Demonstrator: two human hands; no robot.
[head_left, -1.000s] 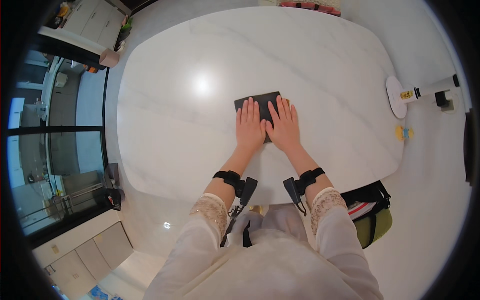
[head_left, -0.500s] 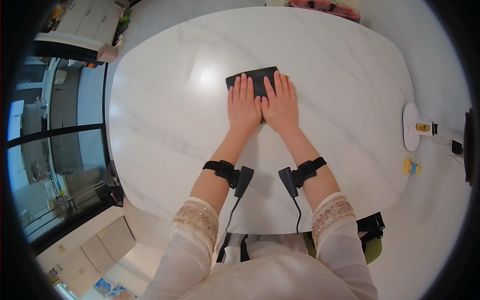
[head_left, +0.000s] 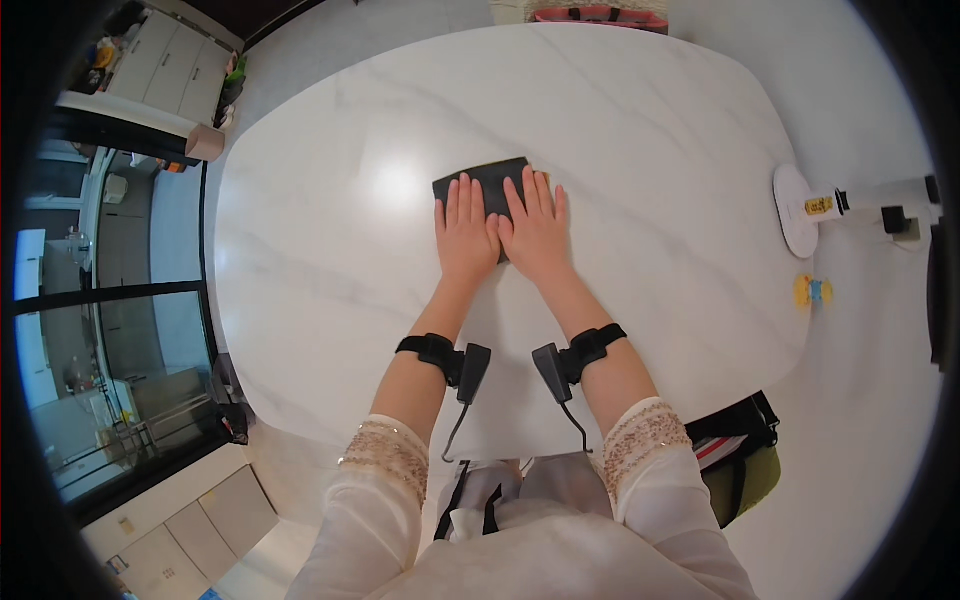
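Note:
A flat black rectangular piece (head_left: pixel 492 188) lies on the white marbled table (head_left: pixel 650 150), a little beyond the middle of the picture. I cannot tell whether it is a folded cloth or a thin cover; a thin yellowish edge shows at its far right. My left hand (head_left: pixel 467 238) rests palm down on its left part, fingers stretched away from me. Beside it, my right hand (head_left: pixel 537 238) lies flat over the right part, its outer fingers reaching past the edge. The thumbs meet near the middle. Both palms hide the near portion.
A white round-based stand (head_left: pixel 795 212) is at the table's right edge, with a small yellow and blue figure (head_left: pixel 812 291) nearby. A black and green bag (head_left: pixel 740 465) sits at the lower right. Black devices (head_left: pixel 475 372) with cables are strapped to both forearms.
The whole view has shifted, so the table edge, stand and bag sit differently in the picture. Both hands stay flat on the black piece, in much the same position on it.

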